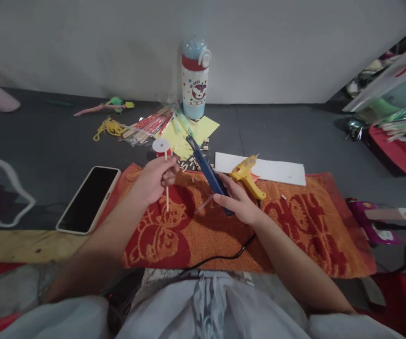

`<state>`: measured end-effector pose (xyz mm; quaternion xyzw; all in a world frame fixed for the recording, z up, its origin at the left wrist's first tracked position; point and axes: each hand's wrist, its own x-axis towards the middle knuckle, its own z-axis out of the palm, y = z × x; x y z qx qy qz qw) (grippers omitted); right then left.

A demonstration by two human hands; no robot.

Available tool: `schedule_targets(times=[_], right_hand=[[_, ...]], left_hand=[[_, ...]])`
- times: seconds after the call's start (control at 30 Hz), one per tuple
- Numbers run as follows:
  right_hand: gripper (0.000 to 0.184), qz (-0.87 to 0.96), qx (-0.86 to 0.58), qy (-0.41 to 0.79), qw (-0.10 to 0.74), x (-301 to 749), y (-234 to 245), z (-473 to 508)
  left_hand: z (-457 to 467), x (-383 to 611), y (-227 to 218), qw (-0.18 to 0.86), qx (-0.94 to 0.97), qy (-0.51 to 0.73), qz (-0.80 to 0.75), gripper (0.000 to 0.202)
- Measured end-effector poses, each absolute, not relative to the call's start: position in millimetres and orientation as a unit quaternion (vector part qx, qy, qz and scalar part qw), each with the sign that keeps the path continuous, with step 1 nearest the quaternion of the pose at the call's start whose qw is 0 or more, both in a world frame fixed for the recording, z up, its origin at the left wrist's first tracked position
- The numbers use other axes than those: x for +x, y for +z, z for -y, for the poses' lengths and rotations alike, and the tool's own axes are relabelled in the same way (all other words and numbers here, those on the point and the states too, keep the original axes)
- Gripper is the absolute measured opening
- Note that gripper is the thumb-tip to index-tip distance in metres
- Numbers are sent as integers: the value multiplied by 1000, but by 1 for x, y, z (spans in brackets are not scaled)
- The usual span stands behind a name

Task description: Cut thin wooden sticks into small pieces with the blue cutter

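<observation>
Between the closed fingers of my left hand point(158, 178) is a thin pale wooden stick point(167, 197), held nearly upright over the orange towel. My right hand point(238, 200) grips a long dark-blue hand tool point(208, 172), tilted with its narrow dark tip pointing up and away to the left. Whether the tool is pliers or a cutter I cannot tell. A thin translucent strip point(204, 204) slants out beside its lower end. The tool and the stick are apart. Small cut wood pieces point(190, 164) lie scattered beyond the towel, between my hands.
A yellow glue gun point(247, 176) rests across a white board point(277, 170) and the towel point(220, 240). Behind stand a bottle point(195, 84), a ribbon spool point(161, 145), yellow paper point(206, 126) and packaged sticks point(151, 125). A phone point(89, 200) lies left; a black cord point(220, 257) crosses the towel.
</observation>
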<state>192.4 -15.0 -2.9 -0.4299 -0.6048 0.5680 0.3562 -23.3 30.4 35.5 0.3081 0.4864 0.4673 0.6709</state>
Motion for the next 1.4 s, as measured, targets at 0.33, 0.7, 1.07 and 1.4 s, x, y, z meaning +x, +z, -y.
schedule_targets(times=[0.33, 0.7, 1.07, 1.4], right_hand=[[72, 642, -379, 590, 310, 192, 1, 17], [79, 649, -368, 602, 285, 192, -1, 21], [75, 657, -362, 595, 288, 194, -4, 21], [70, 694, -376, 550, 271, 194, -5, 20]], left_hand=[[-27, -30, 30, 451, 550, 426, -560, 21], [-23, -32, 24, 221, 730, 265, -590, 18], [-20, -30, 26, 219, 729, 270, -590, 20], [-21, -29, 28, 176, 741, 233, -605, 24]])
